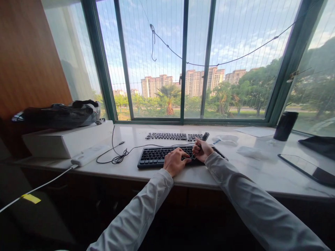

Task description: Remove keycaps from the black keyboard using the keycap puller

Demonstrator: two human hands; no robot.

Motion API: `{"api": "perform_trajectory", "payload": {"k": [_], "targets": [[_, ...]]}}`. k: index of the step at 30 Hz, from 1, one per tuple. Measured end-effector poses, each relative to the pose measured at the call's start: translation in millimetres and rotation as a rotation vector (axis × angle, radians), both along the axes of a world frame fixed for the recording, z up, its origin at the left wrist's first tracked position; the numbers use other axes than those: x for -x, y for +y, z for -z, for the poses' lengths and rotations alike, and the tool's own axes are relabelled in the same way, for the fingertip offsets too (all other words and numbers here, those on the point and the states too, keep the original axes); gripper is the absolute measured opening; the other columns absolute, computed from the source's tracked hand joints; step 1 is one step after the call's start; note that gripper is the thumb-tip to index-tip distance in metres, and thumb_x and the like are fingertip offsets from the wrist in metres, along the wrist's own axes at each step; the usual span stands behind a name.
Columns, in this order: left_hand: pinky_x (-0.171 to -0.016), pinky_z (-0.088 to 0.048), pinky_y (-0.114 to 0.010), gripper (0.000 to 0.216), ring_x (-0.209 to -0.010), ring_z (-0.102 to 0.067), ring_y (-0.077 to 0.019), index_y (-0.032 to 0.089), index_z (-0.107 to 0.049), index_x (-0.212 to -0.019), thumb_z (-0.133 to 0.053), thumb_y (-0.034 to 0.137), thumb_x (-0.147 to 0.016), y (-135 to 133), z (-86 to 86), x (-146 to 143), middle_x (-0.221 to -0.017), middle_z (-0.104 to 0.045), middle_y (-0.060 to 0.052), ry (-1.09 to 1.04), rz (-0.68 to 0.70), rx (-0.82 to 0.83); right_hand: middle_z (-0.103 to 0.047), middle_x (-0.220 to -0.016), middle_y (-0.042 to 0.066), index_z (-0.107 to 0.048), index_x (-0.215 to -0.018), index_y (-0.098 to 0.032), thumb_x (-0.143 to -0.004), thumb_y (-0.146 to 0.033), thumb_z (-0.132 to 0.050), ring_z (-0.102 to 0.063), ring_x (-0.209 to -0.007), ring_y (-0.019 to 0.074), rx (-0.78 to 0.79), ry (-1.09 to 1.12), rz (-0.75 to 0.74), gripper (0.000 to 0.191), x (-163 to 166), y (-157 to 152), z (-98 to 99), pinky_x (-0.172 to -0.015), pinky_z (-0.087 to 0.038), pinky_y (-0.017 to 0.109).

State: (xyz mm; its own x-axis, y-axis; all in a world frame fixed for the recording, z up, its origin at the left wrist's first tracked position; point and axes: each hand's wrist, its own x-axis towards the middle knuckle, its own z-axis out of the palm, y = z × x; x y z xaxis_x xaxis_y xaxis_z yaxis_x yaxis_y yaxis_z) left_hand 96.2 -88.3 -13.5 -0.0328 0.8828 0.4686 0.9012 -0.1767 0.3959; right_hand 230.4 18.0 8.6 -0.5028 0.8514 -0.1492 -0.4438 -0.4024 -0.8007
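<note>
**Hand Positions at the Near Keyboard**

The left hand [176,161] rests on the black keyboard [157,156] near the front edge of the table [261,170]. Its fingers curl onto the keys; whether they grip anything cannot be told. Just beside it, the right hand [202,150] has its fingers closed around a dark slim tool [205,137], held tilted above the same keys. A coiled cable [119,158] lies left of this keyboard. A second keyboard [170,136] lies directly behind. A black cylinder [285,125] stands toward the far right corner.
</note>
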Motion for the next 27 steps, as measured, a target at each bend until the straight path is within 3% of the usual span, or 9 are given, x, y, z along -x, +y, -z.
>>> {"api": "perform_trajectory", "payload": {"k": [13, 20, 27], "targets": [[-0.080, -0.044, -0.030, 0.019, -0.090, -0.061, -0.0181, 0.035, -0.071, -0.093, -0.058, 0.044, -0.083, 1.5, 2.8, -0.4, -0.102, -0.063, 0.003, 0.006, -0.020, -0.012, -0.028, -0.037, -0.007, -0.029, -0.057, -0.021, -0.089, -0.044, -0.050, -0.029, -0.034, 0.0074, -0.137, -0.015, 0.100, 0.044, 9.2, -9.6, 1.4, -0.033, -0.026, 0.019], [-0.081, -0.044, -0.029, 0.022, -0.093, -0.061, -0.0186, 0.034, -0.071, -0.095, -0.058, 0.046, -0.082, 0.7, 3.2, -1.6, -0.103, -0.062, 0.001, 0.005, -0.027, 0.001, -0.027, -0.036, -0.007, -0.027, -0.057, -0.021, -0.091, -0.038, -0.046, -0.029, -0.033, 0.0078, -0.092, -0.013, 0.105, 0.042, 1.3, -16.0, -0.1, -0.034, -0.028, 0.020], [-0.078, -0.044, -0.030, 0.023, -0.091, -0.061, -0.0186, 0.035, -0.070, -0.095, -0.056, 0.047, -0.082, 1.0, 3.4, -0.1, -0.103, -0.062, 0.002, 0.011, -0.031, 0.014, -0.029, -0.037, -0.008, -0.030, -0.060, -0.022, -0.090, -0.036, -0.047, -0.029, -0.031, 0.0068, -0.025, -0.136, 0.172, 0.037, 19.1, -13.6, -6.6, -0.030, -0.020, 0.018]]}}
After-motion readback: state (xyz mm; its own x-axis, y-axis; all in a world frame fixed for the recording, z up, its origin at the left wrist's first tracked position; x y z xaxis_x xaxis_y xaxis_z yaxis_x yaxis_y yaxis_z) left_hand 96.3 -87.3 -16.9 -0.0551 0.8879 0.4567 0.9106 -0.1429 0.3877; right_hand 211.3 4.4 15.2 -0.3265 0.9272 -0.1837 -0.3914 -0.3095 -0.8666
